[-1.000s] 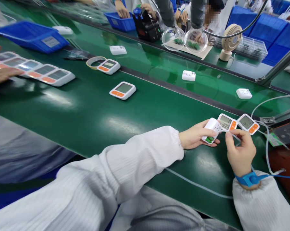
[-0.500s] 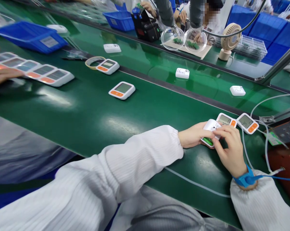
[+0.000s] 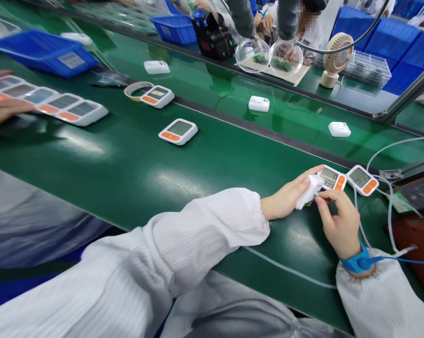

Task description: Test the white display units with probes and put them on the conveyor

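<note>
My left hand (image 3: pixel 292 196) grips a white blood pressure monitor (image 3: pixel 308 191), tipped up on its side so its screen is hidden. A sliver of green shows at its lower edge. My right hand (image 3: pixel 338 217), a blue strap around its wrist, pinches at the monitor's right edge; what lies between those fingertips is too small to make out. Just behind the hands lie a monitor with a lit display (image 3: pixel 329 179) and, to its right, another lit monitor (image 3: pixel 363 180). Both have orange buttons, and thin clear tubes (image 3: pixel 389 220) run beside them.
A single monitor (image 3: pixel 178 131) lies mid-table; another (image 3: pixel 158 96) rests by a tape roll (image 3: pixel 136 91). A co-worker's hand (image 3: pixel 3 110) touches a row of monitors (image 3: pixel 81 112) at left, near a blue bin (image 3: pixel 46 54). White units (image 3: pixel 259 103) sit on the green belt (image 3: pixel 212 98) behind.
The monitor in my left hand has turned from showing its back to standing on edge. My right fingers have shifted from its back to its edge. The white units on the belt moved left.
</note>
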Available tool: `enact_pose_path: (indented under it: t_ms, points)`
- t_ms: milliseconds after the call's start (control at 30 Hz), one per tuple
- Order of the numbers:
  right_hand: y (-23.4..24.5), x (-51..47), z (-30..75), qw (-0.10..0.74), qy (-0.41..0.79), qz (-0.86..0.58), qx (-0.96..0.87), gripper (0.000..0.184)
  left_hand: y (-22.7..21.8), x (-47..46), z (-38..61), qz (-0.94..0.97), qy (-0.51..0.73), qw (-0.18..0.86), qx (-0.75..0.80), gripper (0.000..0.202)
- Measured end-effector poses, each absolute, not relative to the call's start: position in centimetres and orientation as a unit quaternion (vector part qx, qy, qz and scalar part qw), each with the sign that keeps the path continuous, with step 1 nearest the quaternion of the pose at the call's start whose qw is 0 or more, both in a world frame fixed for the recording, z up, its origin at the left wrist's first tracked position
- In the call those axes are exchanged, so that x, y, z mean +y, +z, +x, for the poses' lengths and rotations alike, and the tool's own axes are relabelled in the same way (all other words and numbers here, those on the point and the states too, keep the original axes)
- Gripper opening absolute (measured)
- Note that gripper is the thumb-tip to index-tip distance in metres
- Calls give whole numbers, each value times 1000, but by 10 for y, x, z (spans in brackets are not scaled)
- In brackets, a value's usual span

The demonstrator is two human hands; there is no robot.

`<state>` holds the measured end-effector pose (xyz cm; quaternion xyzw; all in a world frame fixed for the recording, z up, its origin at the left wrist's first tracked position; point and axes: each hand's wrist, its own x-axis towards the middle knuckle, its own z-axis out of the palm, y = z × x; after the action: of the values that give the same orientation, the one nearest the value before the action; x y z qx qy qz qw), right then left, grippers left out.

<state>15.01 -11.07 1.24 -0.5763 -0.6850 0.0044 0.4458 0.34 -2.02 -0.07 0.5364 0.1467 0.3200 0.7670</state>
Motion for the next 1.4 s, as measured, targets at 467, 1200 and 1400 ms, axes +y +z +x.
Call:
enact_pose_path:
  t_ms: [467,1200,1400]
  points:
    - [15,-111,150,452,27,-543,-707,8,-1,-21,2,591,331,725,128,68]
    - [19,-112,145,450,0,-548,-705,12,1,-23,-1,651,329,671,129,70]
    - [19,-113,145,447,6,-540,-713,13,4,-26,-4,701,339,612,142,64]
